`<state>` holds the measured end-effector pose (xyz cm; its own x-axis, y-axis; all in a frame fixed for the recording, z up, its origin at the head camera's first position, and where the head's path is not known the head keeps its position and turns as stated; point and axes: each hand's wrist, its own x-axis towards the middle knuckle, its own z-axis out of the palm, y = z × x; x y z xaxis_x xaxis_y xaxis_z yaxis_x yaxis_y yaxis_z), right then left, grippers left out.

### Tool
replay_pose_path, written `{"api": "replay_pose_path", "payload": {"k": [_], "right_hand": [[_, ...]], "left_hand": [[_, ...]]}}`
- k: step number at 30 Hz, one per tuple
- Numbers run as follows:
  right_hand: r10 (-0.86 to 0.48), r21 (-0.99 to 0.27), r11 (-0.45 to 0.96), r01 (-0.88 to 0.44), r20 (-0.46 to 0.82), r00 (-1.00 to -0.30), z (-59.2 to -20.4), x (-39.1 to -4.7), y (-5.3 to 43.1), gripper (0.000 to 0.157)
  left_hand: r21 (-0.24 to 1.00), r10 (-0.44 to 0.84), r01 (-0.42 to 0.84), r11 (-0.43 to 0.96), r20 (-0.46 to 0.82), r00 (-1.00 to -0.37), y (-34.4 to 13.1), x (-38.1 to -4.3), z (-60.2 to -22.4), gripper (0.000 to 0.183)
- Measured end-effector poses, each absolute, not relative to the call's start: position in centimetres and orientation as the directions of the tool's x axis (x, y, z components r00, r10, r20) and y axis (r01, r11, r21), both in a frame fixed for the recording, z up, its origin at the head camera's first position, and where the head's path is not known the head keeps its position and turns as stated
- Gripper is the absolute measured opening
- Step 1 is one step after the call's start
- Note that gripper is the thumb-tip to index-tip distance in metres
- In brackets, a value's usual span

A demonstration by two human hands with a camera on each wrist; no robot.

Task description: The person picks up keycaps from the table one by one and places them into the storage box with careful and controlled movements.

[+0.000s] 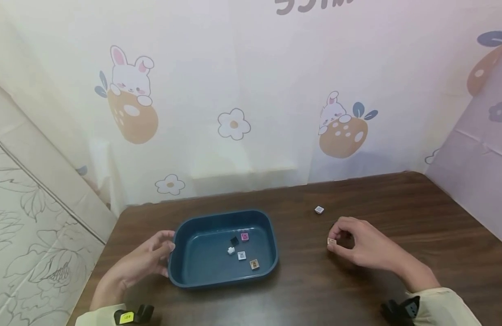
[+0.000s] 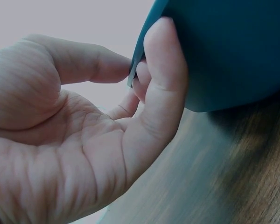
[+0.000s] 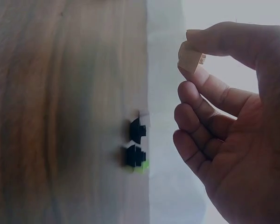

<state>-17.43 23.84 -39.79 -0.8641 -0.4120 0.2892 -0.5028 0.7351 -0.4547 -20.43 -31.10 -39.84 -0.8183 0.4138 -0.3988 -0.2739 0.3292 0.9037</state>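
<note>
My left hand (image 1: 147, 258) grips the left rim of a dark blue-green tray (image 1: 181, 284), the thumb on one side of the rim and fingers on the other. Inside the tray lie several small square blocks: a pink one (image 1: 244, 237), a black one (image 1: 234, 241), a white one (image 1: 241, 256) and a tan one (image 1: 254, 264). A small white knobbed piece (image 1: 231, 250) lies among them. To the right of the tray, my right hand (image 1: 367, 244) pinches a small beige block (image 3: 190, 59) between thumb and index finger. The other fingers of that hand are curled.
Beyond my right hand, another small white block (image 1: 319, 210) lies on the dark wooden table (image 1: 300, 280). A cloth printed with rabbits (image 1: 275, 136) hangs behind the table. Two dark objects (image 3: 136, 142) show blurred in the right wrist view.
</note>
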Motion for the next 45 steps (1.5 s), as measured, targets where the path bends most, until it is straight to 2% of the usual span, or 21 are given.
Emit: {"api": "replay_pose_path", "payload": {"k": [4,12,21,28,41,45], "right_hand": [[-0.419,-0.460,0.721,-0.519,0.308,-0.854,-39.5,-17.9,23.3,0.027],[-0.417,-0.486,0.724,-0.489,0.257,-0.872,-38.8,-18.3,22.8,0.021],[-0.430,-0.500,0.716,-0.488,0.234,-0.872,-39.0,-18.3,22.0,0.021],[-0.453,-0.509,0.710,-0.487,0.201,-0.869,-38.9,-18.9,21.2,0.014],[-0.493,-0.513,0.671,-0.536,0.231,-0.839,-38.6,-20.1,19.7,0.014],[-0.491,-0.519,0.673,-0.527,0.219,-0.843,-38.5,-20.4,19.4,0.019]], "left_hand": [[0.905,0.416,-0.278,0.323,-0.399,-0.817,-31.0,-20.3,-39.8,0.063],[0.910,0.421,-0.275,0.310,-0.390,-0.819,-30.6,-20.4,-39.8,0.064],[0.918,0.448,-0.273,0.289,-0.382,-0.809,-30.5,-20.5,-40.2,0.064],[0.917,0.440,-0.272,0.292,-0.381,-0.813,-30.5,-20.3,-40.1,0.065],[0.919,0.437,-0.265,0.292,-0.375,-0.817,-30.9,-20.3,-39.9,0.065],[0.915,0.425,-0.276,0.296,-0.384,-0.819,-31.0,-20.2,-39.8,0.064]]}}
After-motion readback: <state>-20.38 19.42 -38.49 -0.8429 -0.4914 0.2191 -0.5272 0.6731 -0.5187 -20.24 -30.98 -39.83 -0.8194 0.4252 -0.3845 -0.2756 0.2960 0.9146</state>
